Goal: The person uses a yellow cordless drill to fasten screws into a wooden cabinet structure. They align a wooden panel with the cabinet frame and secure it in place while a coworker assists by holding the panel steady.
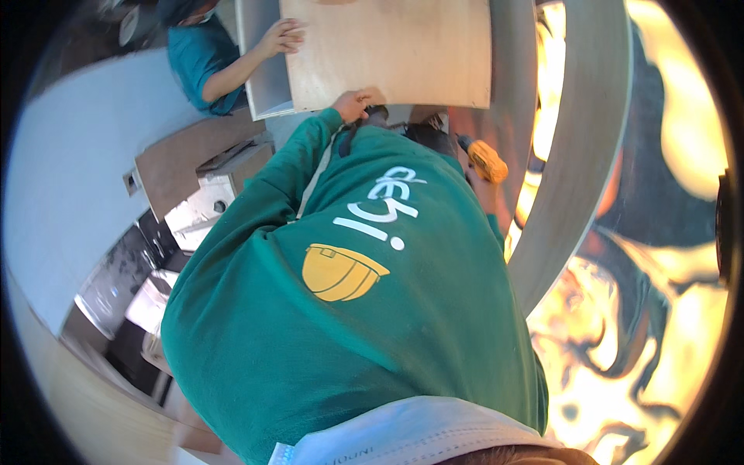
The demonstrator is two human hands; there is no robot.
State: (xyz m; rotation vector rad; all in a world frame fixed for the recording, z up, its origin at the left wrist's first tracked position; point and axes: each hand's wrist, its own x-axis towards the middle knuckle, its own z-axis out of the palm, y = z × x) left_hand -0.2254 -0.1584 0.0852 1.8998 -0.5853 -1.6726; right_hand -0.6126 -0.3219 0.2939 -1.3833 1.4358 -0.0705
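A pale wooden cabinet (391,54) with a flat, light panel face stands in front of me. My left hand (353,107) is at the panel's near edge, its fingers closed against the wood. Off to my right, my right hand (482,187) is wrapped round the grip of a yellow and black cordless drill (487,161). The drill's dark front end points left and away from me, below the cabinet's near right corner. My green sweatshirt hides much of what lies beneath.
At the far left a person in a teal shirt (203,66) rests a hand (281,37) on the cabinet's left edge. Brown boards (182,163) and box-like pieces are at left beside a pale blue surface (70,170). A curved grey panel (585,147) and shiny, reflective sheeting (659,333) run along the right.
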